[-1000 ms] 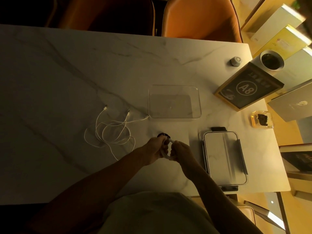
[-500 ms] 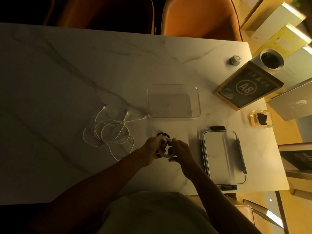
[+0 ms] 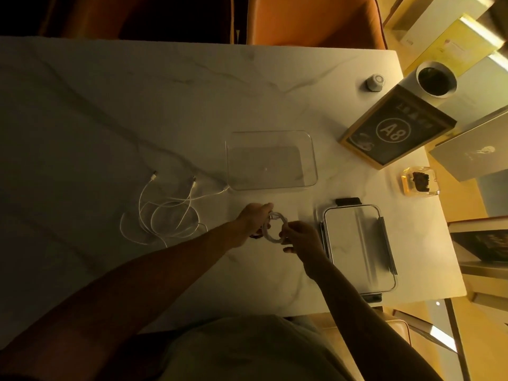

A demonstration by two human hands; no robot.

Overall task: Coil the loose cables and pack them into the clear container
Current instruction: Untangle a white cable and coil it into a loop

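On the marble surface [image 3: 110, 111], far right: framed "A8" sign [image 3: 395, 133], small round knob [image 3: 374, 82], amber dish [image 3: 419, 181]. Beyond: orange chair [image 3: 310, 20], white cup [image 3: 436, 79].

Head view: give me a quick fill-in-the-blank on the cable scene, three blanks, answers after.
1. Both hands hold a white cable wound into a ____.
2. The clear container holds ____ cables.
3. The loose white cables lie to the ____ of the left hand in the picture.
The right hand is beside the lid.
Answers: coil; no; left

White cables [image 3: 165, 213]; veined white marble table [image 3: 110, 105]; orange chair [image 3: 310, 20].
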